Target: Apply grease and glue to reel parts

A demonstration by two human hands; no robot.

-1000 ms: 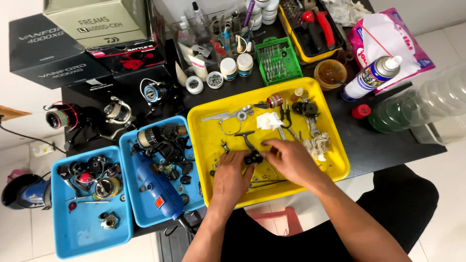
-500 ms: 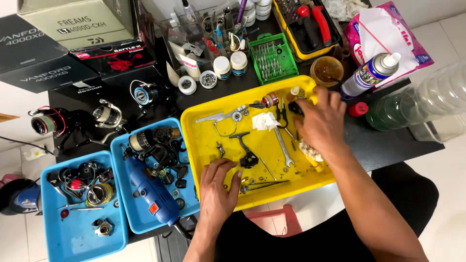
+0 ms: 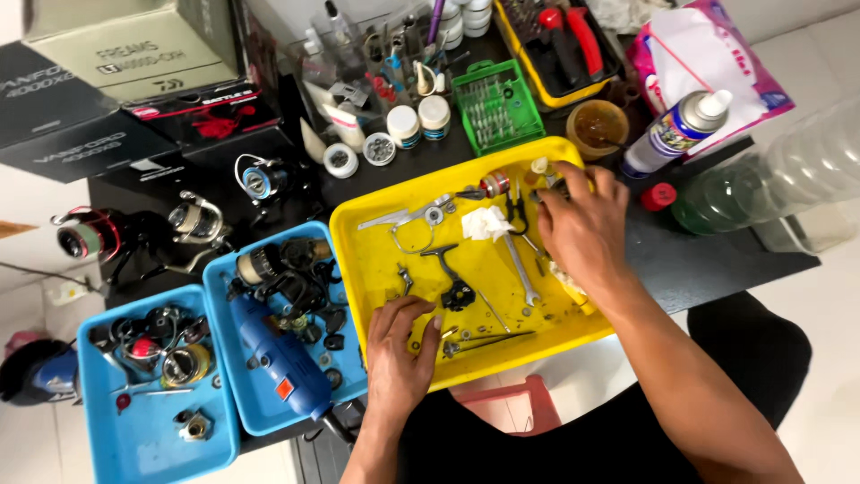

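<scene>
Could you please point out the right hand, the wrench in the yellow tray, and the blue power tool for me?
right hand (image 3: 582,229): head view, on the back of the hand.
wrench (image 3: 520,273): head view, on the middle of its shaft.
blue power tool (image 3: 278,351): head view, on the middle of its body.

Left hand lies flat, fingers spread; right hand reaches forward, fingers curled

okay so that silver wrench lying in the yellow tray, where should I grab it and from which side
Grip the wrench at mid-shank, from above. It lies flat and slanted on the yellow tray; its upper end is close to the right hand and white tissue, while the middle looks bare.
</scene>
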